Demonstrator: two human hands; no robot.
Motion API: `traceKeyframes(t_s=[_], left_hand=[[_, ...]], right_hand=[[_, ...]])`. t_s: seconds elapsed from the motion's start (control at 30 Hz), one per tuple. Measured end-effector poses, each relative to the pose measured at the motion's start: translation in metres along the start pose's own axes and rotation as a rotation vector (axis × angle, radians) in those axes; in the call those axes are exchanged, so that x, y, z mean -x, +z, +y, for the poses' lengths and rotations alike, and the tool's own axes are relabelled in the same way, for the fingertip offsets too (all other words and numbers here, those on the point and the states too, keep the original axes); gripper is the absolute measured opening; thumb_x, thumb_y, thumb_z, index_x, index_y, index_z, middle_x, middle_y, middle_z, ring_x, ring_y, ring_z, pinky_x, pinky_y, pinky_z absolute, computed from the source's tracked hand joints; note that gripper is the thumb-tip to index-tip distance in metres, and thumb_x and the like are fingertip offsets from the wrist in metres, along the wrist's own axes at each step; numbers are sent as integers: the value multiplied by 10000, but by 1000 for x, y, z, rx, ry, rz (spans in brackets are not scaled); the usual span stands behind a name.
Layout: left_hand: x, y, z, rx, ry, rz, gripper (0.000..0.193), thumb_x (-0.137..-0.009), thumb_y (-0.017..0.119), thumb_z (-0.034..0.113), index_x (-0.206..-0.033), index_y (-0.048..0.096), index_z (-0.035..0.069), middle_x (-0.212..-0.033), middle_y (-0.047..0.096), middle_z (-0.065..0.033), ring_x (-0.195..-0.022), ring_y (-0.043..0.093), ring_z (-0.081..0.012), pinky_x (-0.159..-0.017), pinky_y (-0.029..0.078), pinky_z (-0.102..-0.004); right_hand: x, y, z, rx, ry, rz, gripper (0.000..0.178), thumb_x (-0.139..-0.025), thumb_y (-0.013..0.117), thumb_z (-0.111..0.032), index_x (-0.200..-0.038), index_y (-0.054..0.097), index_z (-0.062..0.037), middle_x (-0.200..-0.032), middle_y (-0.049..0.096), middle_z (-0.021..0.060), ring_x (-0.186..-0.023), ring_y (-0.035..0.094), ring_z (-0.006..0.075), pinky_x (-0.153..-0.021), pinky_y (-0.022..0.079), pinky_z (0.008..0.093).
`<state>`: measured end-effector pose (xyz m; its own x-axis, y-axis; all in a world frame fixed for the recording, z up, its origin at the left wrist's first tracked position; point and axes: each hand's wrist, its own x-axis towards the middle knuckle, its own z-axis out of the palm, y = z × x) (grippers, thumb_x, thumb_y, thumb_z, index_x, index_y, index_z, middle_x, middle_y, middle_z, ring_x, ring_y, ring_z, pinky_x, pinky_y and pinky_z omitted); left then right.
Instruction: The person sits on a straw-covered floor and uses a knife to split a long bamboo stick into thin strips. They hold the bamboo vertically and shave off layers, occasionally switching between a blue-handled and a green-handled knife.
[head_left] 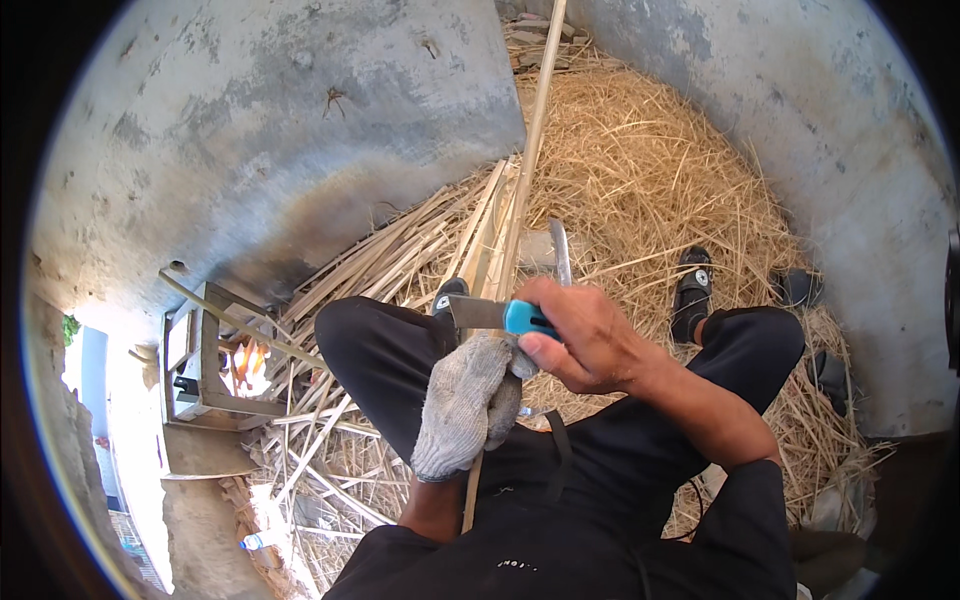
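Observation:
My left hand [462, 405], in a grey knitted work glove, is closed around a long pale bamboo strip [536, 125]. The strip runs from my lap up between my knees and past the top of the view. Bare, my right hand [598, 338] grips a knife [527, 318] by its turquoise and black handle. Its broad, flat blade [477, 312] points left, lying across the strip just above the glove; whether the edge bites into the bamboo I cannot tell.
Many split bamboo strips [390, 245] lie left of my feet. Fine shavings [640, 150] heap up ahead and to the right. A long metal blade [560, 250] rests beyond my hands. Grey walls [280, 110] curve around me. At left stands a wooden frame [205, 350].

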<state>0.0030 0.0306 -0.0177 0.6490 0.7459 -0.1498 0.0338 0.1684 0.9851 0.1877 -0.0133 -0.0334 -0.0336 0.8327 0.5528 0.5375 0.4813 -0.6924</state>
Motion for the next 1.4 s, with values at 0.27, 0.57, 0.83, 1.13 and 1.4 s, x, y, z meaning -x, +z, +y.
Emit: traceKeyframes(t_s=[0.27,0.57,0.83,1.13,1.4], left_hand=[[2,-2,1,96,-75,60,334,-1021,454,282,-844,568,22,-534,455,2,-366,338,-71,-367,230,-243],[-2,-6,-21,-48,55,41,306,-1003,491,263,-796,536,42,-568,467,-6,-431,390,-56,-404,267,-236],[27,-6,-35,138,-18,-50,305,-1043,427,263,-848,503,41,-481,410,-1,-293,317,-90,-288,276,-244],[15,-5,-16,143,-105,-18,354,-1047,420,325,-859,517,41,-495,410,8,-329,339,-74,-313,276,-226],[9,-4,-35,-230,154,22,338,-1027,467,316,-808,544,70,-598,469,17,-431,387,-48,-401,268,-211]], right_hand=[[4,2,8,241,46,-120,430,-964,536,-479,-917,489,-55,-602,555,133,-539,574,373,-496,445,428],[5,9,30,480,-88,36,492,-933,572,-519,-747,493,-70,-525,485,91,-409,508,279,-394,392,391],[-10,-80,86,423,267,561,393,-1013,516,-366,-800,547,-38,-466,443,21,-347,442,128,-306,316,299],[14,6,24,316,-29,-77,498,-923,561,-576,-813,558,-90,-490,502,95,-408,547,306,-413,419,424],[2,-6,49,600,22,180,557,-947,488,-611,-699,486,-113,-432,452,14,-334,440,156,-343,353,338]])
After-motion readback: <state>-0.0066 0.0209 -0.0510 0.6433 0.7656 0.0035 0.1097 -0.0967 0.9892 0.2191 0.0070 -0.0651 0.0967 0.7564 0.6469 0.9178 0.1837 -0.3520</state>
